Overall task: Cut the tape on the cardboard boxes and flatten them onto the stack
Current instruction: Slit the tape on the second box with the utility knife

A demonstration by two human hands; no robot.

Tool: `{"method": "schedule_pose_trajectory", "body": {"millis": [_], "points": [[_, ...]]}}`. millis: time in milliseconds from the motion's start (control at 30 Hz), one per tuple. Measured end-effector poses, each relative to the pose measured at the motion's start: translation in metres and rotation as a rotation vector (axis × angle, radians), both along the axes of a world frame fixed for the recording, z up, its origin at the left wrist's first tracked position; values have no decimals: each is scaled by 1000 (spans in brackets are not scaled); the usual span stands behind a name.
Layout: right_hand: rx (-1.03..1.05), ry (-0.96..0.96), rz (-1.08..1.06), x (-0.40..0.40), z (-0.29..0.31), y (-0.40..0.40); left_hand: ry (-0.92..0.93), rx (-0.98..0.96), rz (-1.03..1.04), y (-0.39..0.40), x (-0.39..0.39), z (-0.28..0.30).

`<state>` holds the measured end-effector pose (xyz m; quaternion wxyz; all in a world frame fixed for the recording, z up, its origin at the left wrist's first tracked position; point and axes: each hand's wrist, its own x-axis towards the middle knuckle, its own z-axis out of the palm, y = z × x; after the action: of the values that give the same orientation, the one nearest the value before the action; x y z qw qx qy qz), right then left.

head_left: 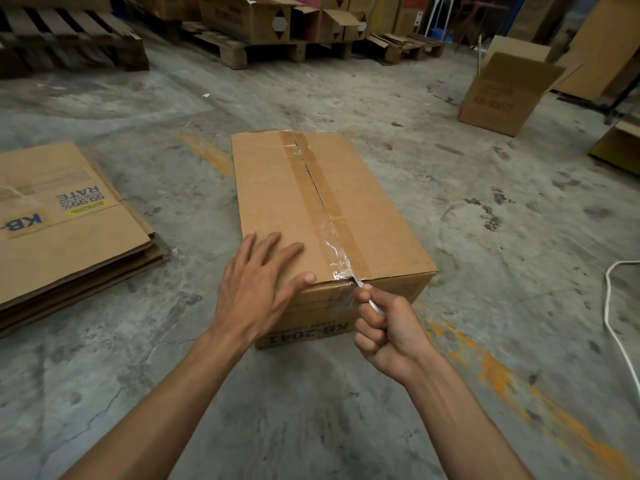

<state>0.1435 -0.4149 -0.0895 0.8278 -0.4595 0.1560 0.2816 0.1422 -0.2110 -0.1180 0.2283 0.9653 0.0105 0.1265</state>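
A closed brown cardboard box sits on the grey concrete floor, its long axis running away from the person, the near end face printed "KB-2041" upside down. A strip of clear and brown tape follows the top seam lengthwise, split along its far part and crumpled at the near edge. The left hand lies flat and open on the top, fingers spread. The right hand is fisted around a thin pale blade, tip at the tape's near end. To the left lies a stack of flattened cardboard reading "KB-" and "99.99% RATE".
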Motion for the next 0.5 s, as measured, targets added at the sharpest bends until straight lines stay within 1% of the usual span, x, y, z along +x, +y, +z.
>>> {"method": "schedule_pose_trajectory", "body": {"millis": [133,233,400,467,500], "points": [[2,7,9,0,1,-3,13,135,-21,7,0,3],[-70,-26,24,-5,1,-7,15,212,-12,7,1,8],[-500,-270,230,-18,10,-29,67,280,9,2,1,10],[-630,-351,310,-20,17,-35,80,268,-15,3,2,12],[-691,-388,324,-20,20,-35,86,222,-25,4,3,14]]}}
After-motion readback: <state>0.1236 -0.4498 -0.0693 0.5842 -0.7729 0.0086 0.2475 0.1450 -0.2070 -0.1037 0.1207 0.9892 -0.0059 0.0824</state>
